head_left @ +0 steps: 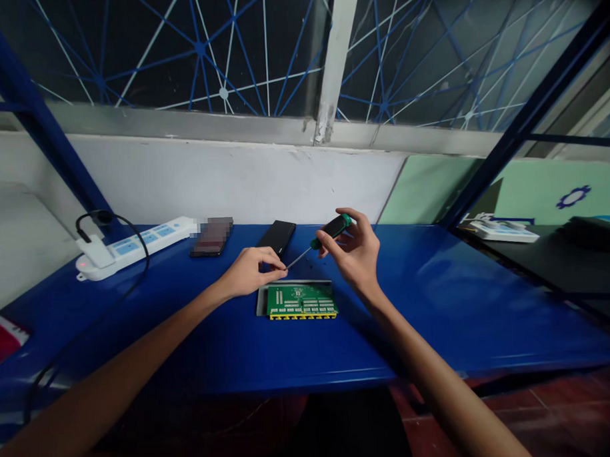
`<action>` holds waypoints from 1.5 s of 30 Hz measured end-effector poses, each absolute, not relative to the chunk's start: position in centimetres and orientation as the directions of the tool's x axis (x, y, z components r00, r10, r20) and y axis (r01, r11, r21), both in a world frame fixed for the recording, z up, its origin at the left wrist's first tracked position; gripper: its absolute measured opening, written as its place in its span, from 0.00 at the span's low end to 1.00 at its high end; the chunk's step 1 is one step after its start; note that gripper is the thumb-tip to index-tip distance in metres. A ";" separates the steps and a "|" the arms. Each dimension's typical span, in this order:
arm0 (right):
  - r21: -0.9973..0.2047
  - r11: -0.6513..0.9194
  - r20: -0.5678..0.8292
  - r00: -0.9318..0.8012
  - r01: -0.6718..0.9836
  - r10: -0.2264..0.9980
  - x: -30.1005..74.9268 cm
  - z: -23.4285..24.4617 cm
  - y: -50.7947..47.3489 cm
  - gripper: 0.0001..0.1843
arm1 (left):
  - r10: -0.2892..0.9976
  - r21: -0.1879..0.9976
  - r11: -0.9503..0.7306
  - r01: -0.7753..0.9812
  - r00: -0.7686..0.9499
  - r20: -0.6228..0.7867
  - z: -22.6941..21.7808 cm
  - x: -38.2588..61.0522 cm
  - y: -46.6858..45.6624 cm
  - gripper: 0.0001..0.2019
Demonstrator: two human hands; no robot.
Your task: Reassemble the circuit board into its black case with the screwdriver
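Observation:
My right hand (358, 250) grips a screwdriver (331, 230) by its green and black handle, with the shaft slanting down to the left. At the tip of that shaft, the fingers of my left hand (251, 270) are pinched together; whatever they hold is too small to make out. Just below both hands, a green circuit board (301, 299) with a row of yellow connectors (303, 316) along its near edge lies in a grey metal tray (262, 301). Behind my left fingers is a flat black box-like piece (276, 237), partly hidden.
The blue table (428, 304) carries a white power strip (150, 241) with a plugged-in adapter and black cable (146, 251) at left. Beside it lies a dark phone-like slab (212, 237). A few tiny dark bits lie near the screwdriver. A wall and window stand behind.

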State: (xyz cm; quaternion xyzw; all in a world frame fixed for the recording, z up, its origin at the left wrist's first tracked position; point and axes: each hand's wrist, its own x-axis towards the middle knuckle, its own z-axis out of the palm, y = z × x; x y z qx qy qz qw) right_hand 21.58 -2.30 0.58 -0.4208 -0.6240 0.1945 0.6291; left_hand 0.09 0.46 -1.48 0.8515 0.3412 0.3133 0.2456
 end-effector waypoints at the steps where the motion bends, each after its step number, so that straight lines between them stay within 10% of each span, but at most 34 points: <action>1: -0.766 0.575 0.628 0.144 0.287 0.765 21.6 0.6 -2.4 0.26 | 0.736 0.642 -0.640 0.421 0.576 0.356 -1.5 0.2 0.3 0.10; 14: -0.706 0.610 0.695 0.185 0.359 0.695 21.6 1.6 -3.3 0.28 | 0.664 0.778 -0.581 0.238 0.692 0.283 -0.4 1.4 -1.5 0.14; 45: -0.273 0.760 0.924 -0.060 0.590 0.378 20.6 -0.1 -4.4 0.30 | 0.547 0.589 -0.766 0.257 0.743 0.387 -2.1 1.8 -1.8 0.06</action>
